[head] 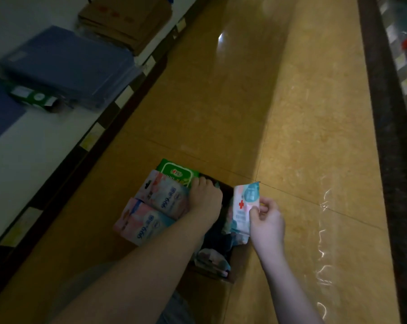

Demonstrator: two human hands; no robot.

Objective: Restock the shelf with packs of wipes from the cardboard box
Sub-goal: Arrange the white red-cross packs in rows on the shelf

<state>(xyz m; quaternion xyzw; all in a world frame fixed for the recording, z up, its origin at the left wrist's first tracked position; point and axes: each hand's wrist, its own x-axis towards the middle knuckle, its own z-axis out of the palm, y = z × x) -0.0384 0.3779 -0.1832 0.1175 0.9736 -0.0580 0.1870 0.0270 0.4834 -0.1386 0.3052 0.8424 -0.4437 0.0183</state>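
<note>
**A:** We see the right hand pinching a small pale wipes pack by its long edge, thumb on the printed face, fingers curled behind. The pack stands upright just above the right side of the cardboard box.

**B:** And the left hand reaches palm-down into the box, fingers bent over the edge of the pink packs. We cannot tell whether it is gripping one or only pressing on them.

**A:** The box sits on the tan floor in the aisle. Two pink packs and a green pack rise out of its left side, touching each other.

**B:** We judge these packs soft and light: film wrappers that give under the fingers and may slide. The small one takes a pinch well; the larger pink ones want a whole hand across the flat face, or a grip at the crimped end seam.

**A:** Both forearms stretch forward and down, the left crossing towards the middle, the right wrist cocked outward.

**B:** The white shelf runs along the left, partly bare, near the blue stacks, well apart from either hand.
</note>
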